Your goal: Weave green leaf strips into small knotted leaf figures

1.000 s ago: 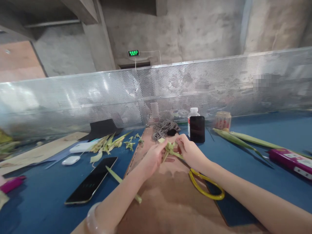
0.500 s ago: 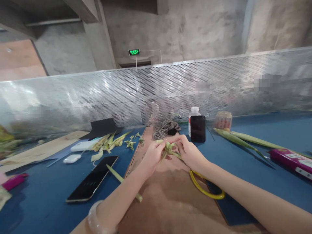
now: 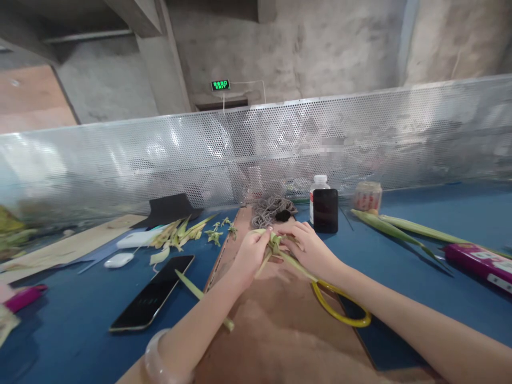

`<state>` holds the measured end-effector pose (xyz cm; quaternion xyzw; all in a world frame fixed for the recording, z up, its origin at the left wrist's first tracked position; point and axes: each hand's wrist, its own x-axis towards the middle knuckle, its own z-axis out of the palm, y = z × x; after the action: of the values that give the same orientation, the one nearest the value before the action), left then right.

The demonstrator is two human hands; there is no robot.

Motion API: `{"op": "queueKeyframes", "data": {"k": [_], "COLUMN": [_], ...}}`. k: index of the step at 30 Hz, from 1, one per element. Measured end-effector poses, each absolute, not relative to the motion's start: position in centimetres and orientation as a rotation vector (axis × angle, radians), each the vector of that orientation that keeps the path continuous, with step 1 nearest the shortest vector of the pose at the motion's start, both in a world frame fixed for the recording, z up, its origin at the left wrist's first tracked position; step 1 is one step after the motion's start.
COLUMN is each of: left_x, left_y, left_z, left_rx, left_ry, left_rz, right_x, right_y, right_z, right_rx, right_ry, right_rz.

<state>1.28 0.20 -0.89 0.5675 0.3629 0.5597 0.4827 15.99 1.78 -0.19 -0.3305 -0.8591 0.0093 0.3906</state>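
Note:
A small knot of woven green leaf strips [image 3: 274, 244] is held over the brown board, with loose strip ends trailing below and to the right. My left hand [image 3: 254, 250] is closed on its left side, thumb and fingers pinching it. At the right side, my right hand [image 3: 306, 246] has its fingers bent over the strips and touching them; its fingertips are partly hidden. Just below my right wrist lies a yellow ring [image 3: 340, 309]. A cut leaf piece [image 3: 194, 285] pokes out from behind my left forearm.
Left of the brown board [image 3: 280, 330] lie a black phone [image 3: 154, 293], a white earphone case [image 3: 119, 260] and leaf scraps [image 3: 180, 234]. Behind my hands are grey cord [image 3: 272, 210], a bottle [image 3: 320, 182] and an upright black device [image 3: 325, 210]. Long leaves [image 3: 392, 229] and a purple packet [image 3: 480, 261] lie right.
My right hand's fingers have lowered and flattened over the leaf strips, where they were pinching higher before. The loose ends have shifted slightly. My left hand keeps its hold.

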Motion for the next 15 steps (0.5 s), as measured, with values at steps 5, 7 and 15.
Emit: {"op": "queueKeyframes", "data": {"k": [5,7,15], "left_x": [1.5,1.6,1.2], "left_y": [-0.1,-0.2,0.2], "left_z": [-0.6,-0.5,-0.6], "left_rx": [1.475,1.494,1.584], "left_ry": [0.95,0.965,1.058], "left_rz": [1.344,1.33,1.391], "right_x": [16.2,16.2,15.8], "right_y": [1.9,1.9,0.3], "right_z": [-0.2,-0.2,0.3], "right_rx": [-0.898,-0.91,-0.829], "right_ry": [-2.13,-2.104,-2.129], "right_rz": [-0.007,-0.04,-0.086]}}
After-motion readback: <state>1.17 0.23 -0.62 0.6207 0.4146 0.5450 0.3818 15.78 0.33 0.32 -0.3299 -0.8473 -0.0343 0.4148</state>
